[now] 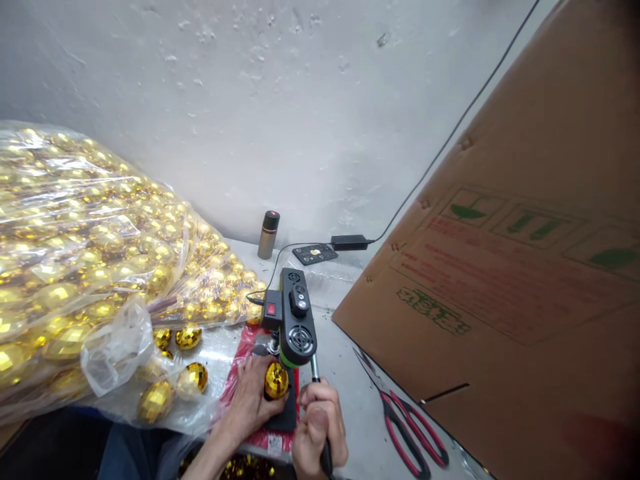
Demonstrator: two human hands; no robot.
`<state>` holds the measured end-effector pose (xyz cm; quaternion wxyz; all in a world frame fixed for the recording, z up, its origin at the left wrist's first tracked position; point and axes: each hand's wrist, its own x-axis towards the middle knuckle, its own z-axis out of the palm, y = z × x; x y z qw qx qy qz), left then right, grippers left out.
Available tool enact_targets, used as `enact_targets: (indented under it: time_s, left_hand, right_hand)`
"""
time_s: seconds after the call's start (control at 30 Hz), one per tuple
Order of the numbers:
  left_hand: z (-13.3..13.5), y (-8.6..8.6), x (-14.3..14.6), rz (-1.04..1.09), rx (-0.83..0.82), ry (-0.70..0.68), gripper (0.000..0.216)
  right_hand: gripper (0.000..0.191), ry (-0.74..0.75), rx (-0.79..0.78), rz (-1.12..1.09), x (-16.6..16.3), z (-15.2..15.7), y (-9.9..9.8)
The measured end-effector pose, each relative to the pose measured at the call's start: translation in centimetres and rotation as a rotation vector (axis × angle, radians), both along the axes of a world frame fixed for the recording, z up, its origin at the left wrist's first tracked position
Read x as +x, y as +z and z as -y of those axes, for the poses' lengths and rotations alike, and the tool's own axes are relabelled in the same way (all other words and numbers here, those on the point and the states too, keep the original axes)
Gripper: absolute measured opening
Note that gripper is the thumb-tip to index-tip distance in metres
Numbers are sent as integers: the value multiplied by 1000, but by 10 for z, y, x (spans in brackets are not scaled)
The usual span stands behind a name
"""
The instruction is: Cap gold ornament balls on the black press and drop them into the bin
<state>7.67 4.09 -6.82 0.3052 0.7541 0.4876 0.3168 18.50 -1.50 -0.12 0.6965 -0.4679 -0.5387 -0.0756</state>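
Ball under the press, both hands busy.
We pinch the gold ball (276, 380) in our left hand (253, 400) beneath the press (296, 327); our right hand (320, 427) clenches the lever (316, 373) alongside. Fingers could get caught, or the ball roll off-centre.

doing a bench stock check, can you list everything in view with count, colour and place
gold faceted ball: one, gold, under the machine head, held by left hand
small machine: one, black with red switch, bench centre
lever handle: one, metal, gripped by right hand
bag of gold balls: one large clear bag, too many balls to count, left
loose gold balls: several, gold, beside the bag
scissors: one, red and black, right of machine
cardboard box: one, brown, right
flask: one, metallic, by wall
power adapter: one, black, by wall
left hand: on ball
right hand: on lever
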Motion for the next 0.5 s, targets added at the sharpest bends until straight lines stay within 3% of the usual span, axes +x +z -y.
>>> enact_targets:
  time_s: [0.1, 0.33, 0.43, 0.5]
  left_hand:
    - [0, 3, 0, 2, -17, -12, 48]
    - [-1, 3, 1, -39, -32, -20, 50]
    - [-3, 4, 1, -53, -39, -12, 54]
    - [-4, 6, 1, -48, -37, -5, 54]
  right_hand:
    - [39, -8, 5, -15, -2, -1, -6]
    - [35, 3, 56, 60, 5, -7, -43]
    - [34, 29, 81, 190, 10, -6, -33]
    - [34, 65, 37, 173, 11, -1, -8]
